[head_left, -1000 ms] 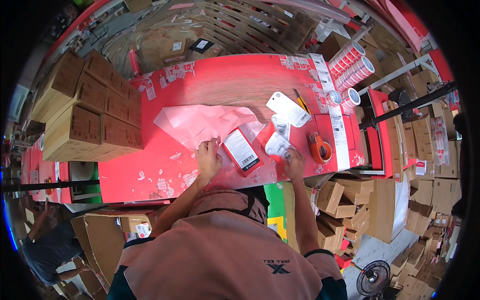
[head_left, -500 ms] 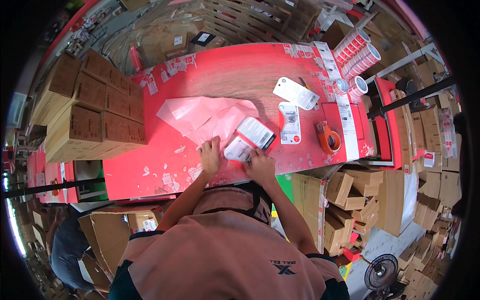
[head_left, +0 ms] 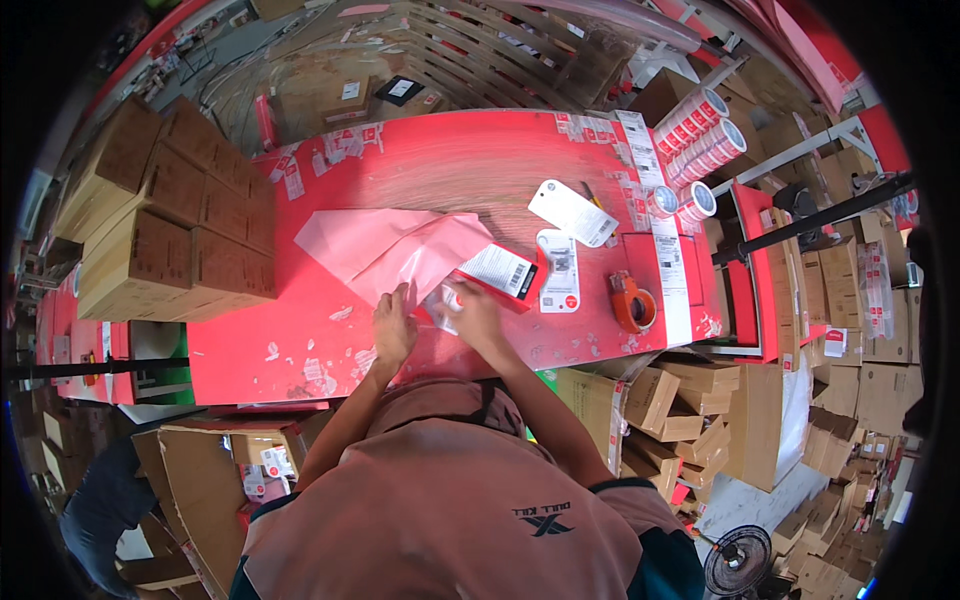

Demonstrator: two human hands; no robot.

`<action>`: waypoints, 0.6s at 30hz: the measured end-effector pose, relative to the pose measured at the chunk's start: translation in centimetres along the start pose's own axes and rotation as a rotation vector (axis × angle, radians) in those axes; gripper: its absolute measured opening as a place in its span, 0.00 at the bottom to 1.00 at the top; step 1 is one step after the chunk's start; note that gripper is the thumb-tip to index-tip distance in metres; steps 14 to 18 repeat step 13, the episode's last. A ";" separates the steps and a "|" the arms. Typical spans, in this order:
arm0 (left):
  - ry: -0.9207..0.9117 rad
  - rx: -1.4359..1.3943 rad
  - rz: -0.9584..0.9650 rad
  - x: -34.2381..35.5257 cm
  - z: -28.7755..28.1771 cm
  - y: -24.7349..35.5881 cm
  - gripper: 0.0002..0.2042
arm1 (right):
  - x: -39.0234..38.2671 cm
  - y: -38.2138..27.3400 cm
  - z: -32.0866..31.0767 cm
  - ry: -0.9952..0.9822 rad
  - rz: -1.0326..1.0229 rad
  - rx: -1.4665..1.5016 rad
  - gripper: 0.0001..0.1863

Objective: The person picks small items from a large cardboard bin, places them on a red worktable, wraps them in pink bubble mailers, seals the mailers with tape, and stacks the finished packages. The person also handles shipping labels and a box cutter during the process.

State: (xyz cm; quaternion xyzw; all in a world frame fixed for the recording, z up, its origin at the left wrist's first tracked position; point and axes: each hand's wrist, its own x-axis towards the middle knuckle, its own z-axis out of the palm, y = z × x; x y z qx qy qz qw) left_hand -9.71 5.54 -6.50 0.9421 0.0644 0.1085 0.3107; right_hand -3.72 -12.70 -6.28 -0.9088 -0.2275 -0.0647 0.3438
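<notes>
Red packing table (head_left: 480,160): a pink mailer bag (head_left: 385,250) is pinned flat by the left hand (head_left: 393,325), fingers spread; a red box (head_left: 497,270) is pinched by the right hand (head_left: 475,312) at its mouth.

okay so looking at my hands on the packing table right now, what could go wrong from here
1. The small red box lies half on the thin pink bag while your right hand and left hand press the bag's near edge; a tug could slide the box away or tear the film.
2. The orange tape dispenser sits close to your right elbow's path; a sideways sweep might knock it toward the red table's edge.
</notes>
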 end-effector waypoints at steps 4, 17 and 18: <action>0.096 -0.025 0.017 -0.3 0.9 0.3 0.25 | -0.9 9.3 -7.2 0.397 0.371 -0.152 0.25; 0.007 -0.051 -0.109 1.8 1.0 -0.4 0.15 | -1.1 18.0 -7.9 0.160 0.343 -0.298 0.28; 0.007 -0.051 -0.109 1.8 1.0 -0.4 0.15 | -1.1 18.0 -7.9 0.160 0.343 -0.298 0.28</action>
